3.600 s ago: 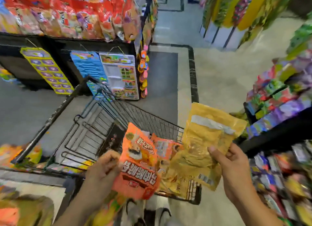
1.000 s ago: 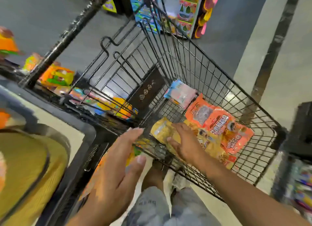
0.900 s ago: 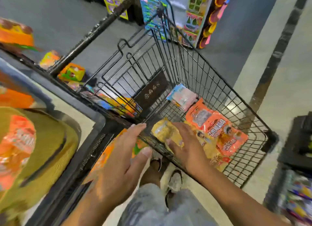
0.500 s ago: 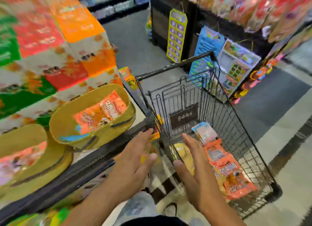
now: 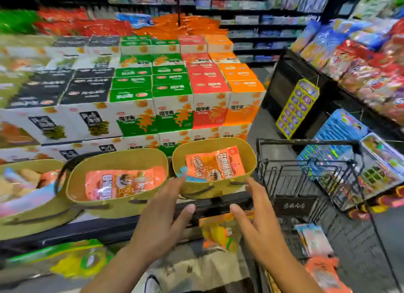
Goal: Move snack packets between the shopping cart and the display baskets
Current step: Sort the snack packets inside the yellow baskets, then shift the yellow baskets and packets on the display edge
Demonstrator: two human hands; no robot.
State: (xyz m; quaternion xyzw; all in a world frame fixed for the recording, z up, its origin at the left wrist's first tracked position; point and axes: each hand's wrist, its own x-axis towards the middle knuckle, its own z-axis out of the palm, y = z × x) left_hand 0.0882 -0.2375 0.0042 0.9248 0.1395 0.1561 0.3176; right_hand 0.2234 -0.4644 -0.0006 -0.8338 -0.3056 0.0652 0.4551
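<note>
Two yellow display baskets stand side by side on a dark shelf in front of me. The right basket [image 5: 247,159] holds an orange snack packet [image 5: 215,166]. The left basket [image 5: 113,157] holds another orange packet [image 5: 122,183]. My left hand [image 5: 161,218] and my right hand [image 5: 260,222] are both raised with fingers spread just below the right basket, holding nothing. The black wire shopping cart [image 5: 306,176] stands to my right, with a pale blue packet [image 5: 314,240] and an orange packet [image 5: 323,273] lying in it.
Stacked green, red, orange and black cartons [image 5: 170,91] rise behind the baskets. A third basket [image 5: 21,196] sits at far left. A snack rack [image 5: 360,61] with hanging toy cards [image 5: 297,106] lines the right side. More packets [image 5: 218,231] lie on the lower shelf.
My right hand left the yellow packet in the cart. My view swung up and left from the cart to the baskets, and both empty hands rose toward the right basket.
</note>
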